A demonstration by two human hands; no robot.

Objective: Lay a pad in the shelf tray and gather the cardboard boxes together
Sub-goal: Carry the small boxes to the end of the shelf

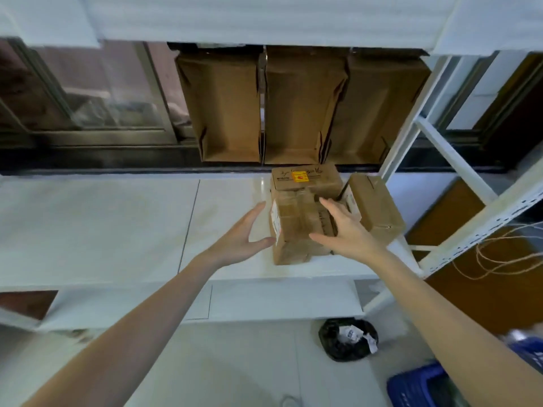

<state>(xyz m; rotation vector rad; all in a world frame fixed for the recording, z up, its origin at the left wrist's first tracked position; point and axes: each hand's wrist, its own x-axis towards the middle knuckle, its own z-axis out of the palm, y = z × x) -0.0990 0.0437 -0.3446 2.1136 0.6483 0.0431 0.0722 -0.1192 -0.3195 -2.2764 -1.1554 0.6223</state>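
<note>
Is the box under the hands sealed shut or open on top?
Sealed shut: the front box shows clear tape running over its closed top flaps. Both the left hand and right hand rest open against it.

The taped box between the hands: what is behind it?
Behind the taped box stands a box with an orange label, touching or nearly so. Its lower front is covered. Farther back, three open cartons line the window.
</note>
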